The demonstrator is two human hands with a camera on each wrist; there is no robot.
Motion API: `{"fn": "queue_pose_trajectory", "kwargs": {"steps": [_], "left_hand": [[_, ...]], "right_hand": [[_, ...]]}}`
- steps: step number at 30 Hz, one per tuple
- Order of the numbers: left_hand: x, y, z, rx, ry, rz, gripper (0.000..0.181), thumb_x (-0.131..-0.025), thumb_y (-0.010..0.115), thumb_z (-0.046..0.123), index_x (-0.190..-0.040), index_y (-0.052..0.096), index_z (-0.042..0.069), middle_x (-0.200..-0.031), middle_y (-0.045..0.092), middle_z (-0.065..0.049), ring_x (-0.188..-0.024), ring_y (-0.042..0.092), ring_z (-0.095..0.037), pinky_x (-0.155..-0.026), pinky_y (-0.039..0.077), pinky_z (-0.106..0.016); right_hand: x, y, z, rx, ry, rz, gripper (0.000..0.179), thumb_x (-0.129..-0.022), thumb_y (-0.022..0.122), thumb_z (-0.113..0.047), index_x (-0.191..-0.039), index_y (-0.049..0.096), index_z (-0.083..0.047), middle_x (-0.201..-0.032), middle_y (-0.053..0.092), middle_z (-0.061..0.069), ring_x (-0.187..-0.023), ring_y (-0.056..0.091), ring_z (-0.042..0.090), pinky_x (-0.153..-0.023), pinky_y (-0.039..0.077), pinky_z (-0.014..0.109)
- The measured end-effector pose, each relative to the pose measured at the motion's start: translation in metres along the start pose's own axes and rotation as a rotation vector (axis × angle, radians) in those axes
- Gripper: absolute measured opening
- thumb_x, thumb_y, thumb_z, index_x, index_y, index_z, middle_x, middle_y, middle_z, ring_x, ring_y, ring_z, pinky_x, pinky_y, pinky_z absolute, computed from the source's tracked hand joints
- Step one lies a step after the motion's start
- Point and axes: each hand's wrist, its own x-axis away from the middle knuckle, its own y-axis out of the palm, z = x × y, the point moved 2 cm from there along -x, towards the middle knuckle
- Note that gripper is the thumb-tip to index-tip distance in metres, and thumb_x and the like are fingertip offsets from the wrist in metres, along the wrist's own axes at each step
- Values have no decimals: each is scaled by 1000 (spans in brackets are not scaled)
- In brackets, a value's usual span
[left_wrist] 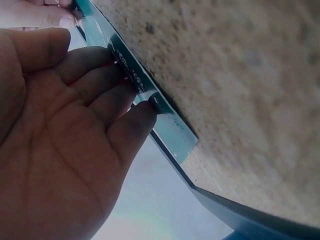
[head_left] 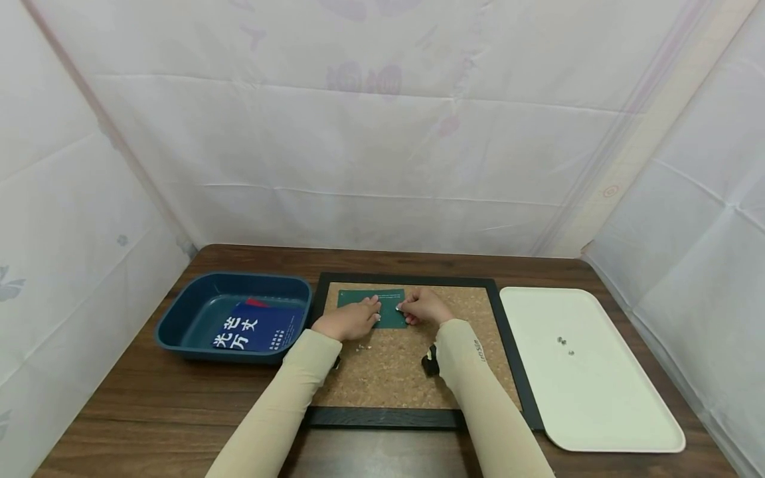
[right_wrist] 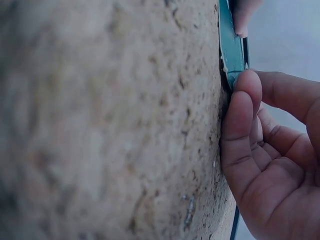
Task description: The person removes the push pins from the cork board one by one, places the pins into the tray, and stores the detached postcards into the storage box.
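Note:
A green card (head_left: 391, 321) with fine white print lies on the framed cork board (head_left: 412, 378), near its far edge. My left hand (head_left: 348, 321) rests its extended fingertips on the card's left and middle part; in the left wrist view the fingers (left_wrist: 102, 82) press along the card (left_wrist: 175, 132). At the card's right side my right hand (head_left: 427, 307) pinches a small shiny thumbtack (head_left: 398, 308) between thumb and forefinger. The right wrist view shows these fingertips (right_wrist: 248, 85) at the card's edge, mostly hiding the tack.
On the left stands a blue basin (head_left: 197, 299) holding a dark blue printed card (head_left: 263, 328) and something red (head_left: 257, 303). A white tray (head_left: 609, 392) on the right carries several small metal tacks (head_left: 562, 340). Small clear bits (head_left: 362, 347) lie on the cork.

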Motion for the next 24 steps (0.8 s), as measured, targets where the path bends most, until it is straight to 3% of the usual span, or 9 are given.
{"fn": "queue_pose_trajectory", "kwargs": {"steps": [24], "left_hand": [[2, 3, -3, 26, -9, 0, 50, -106, 34, 31, -152, 29, 13, -161, 16, -5, -149, 16, -24, -120, 21, -46]], "right_hand": [[0, 4, 1, 86, -13, 4, 28, -95, 61, -15, -67, 58, -9, -59, 55, -1, -54, 52, 9, -52, 47, 19]]}}
